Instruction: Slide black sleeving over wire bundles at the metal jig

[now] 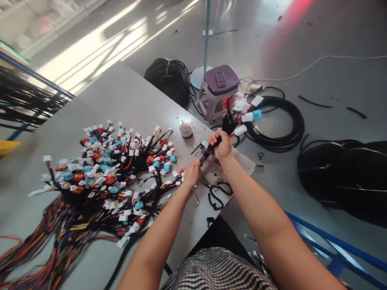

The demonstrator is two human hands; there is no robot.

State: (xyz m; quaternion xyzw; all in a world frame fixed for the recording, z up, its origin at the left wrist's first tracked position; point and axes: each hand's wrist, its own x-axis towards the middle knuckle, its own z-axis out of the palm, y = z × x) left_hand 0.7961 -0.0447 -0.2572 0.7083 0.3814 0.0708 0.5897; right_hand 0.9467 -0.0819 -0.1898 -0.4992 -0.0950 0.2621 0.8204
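Note:
My right hand (pixel 222 146) is closed in a fist round a wire harness (pixel 234 117), a black-sleeved bundle that fans out above the fist into white, blue and red connectors. My left hand (pixel 191 172) pinches the lower end of that same bundle just below the right fist, where red and orange wires show. Both hands hover over the far right corner of the grey table (pixel 127 100). A large heap of similar harnesses (pixel 111 173) with white, blue and red connectors lies to the left of my hands.
Scissors (pixel 216 189) and a small tape roll (pixel 186 129) lie on the table near my hands. On the floor beyond stand a purple stool (pixel 219 90) and black cable coils (pixel 278 121) (pixel 169 78) (pixel 347 177). A blue rail (pixel 338 245) runs at lower right.

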